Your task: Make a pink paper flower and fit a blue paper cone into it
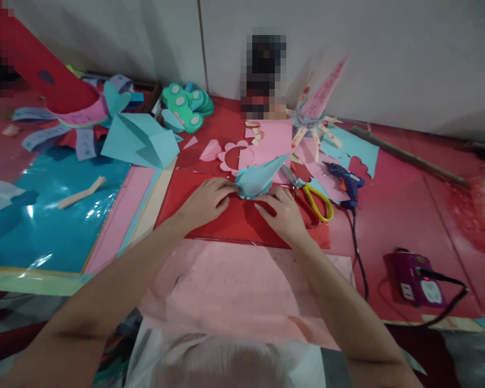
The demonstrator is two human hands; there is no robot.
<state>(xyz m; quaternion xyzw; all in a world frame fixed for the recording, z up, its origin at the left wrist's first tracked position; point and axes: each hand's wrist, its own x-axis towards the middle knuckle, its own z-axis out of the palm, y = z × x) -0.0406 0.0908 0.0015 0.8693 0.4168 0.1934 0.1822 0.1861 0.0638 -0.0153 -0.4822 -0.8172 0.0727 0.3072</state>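
Observation:
A light blue paper cone (255,179) with a frilled base lies tilted over the red sheet (234,223), its tip pointing up to the right. My left hand (206,203) pinches the left edge of its base. On the other side, the fingers of my right hand (283,214) are closed on the lower right edge. Beside my right hand lie scissors with yellow handles (319,202). Just behind the cone are a pink paper flower ring (236,157) and a pink paper sheet (272,143).
A blue glue gun (345,183) lies at right, its cord running forward. A purple power socket box (418,277) stands near the front edge. Behind stands a pink cone with paper strips (321,94). Folded blue paper (141,140) and green cutouts (188,105) lie left.

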